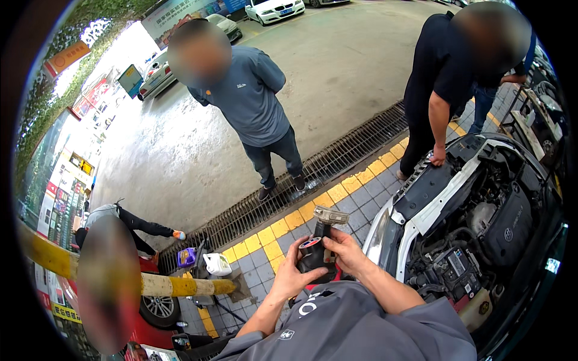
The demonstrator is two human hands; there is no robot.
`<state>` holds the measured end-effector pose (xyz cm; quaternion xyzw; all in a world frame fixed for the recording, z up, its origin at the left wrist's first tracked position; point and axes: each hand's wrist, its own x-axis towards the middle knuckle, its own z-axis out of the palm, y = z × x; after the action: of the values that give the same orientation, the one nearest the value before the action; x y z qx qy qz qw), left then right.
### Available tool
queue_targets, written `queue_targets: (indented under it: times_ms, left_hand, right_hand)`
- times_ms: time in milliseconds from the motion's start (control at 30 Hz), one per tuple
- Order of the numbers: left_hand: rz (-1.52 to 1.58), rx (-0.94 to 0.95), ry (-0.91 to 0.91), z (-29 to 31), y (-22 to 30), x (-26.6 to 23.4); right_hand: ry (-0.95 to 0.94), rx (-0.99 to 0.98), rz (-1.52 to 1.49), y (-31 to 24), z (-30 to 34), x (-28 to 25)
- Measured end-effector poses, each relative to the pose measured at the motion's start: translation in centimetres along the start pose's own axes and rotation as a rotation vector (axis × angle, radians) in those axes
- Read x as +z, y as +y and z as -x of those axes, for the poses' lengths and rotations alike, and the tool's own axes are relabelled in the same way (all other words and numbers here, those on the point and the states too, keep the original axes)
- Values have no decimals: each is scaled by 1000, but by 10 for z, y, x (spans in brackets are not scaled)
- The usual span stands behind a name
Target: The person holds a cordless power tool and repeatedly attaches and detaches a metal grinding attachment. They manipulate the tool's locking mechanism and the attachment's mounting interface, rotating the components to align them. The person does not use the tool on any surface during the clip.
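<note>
In front of my chest I hold a black cordless power tool (pixel 313 257) with both hands. Its round end carries a red and white disc, and its handle points away from me, ending in a pale, block-like base. My left hand (pixel 293 268) is closed around the near side of the body, thumb along it. My right hand (pixel 349 251) grips the other side, near the handle, fingers curled. The underside of the tool is hidden by my hands and shirt, so its exact kind is not clear.
On my right a car with an exposed engine bay (pixel 475 240) stands close, a person (pixel 436 72) leaning over its front. Another person (pixel 247 96) stands ahead past a floor grate (pixel 355 144). A striped yellow post (pixel 186 286), white bag (pixel 217 264) and purple container (pixel 186 257) are left.
</note>
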<state>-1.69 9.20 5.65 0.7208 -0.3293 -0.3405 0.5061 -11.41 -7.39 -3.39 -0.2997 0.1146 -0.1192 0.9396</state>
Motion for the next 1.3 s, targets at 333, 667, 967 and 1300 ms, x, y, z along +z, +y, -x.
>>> queue_targets:
  times_ms: [333, 667, 967, 1300]
  left_hand:
    - [428, -124, -93, -2, -31, -7]
    - [-12, -271, -295, -11, -53, -2]
    - [5, -217, -161, -11, -71, 3]
    - [-383, -69, -51, -17, -62, 3]
  right_hand:
    - [23, 90, 78, 11, -1, 2]
    - [67, 141, 193, 30, 7, -9]
    - [192, -175, 1007, 17, 1, 2]
    - [-122, -279, 1591, -34, 11, 68]
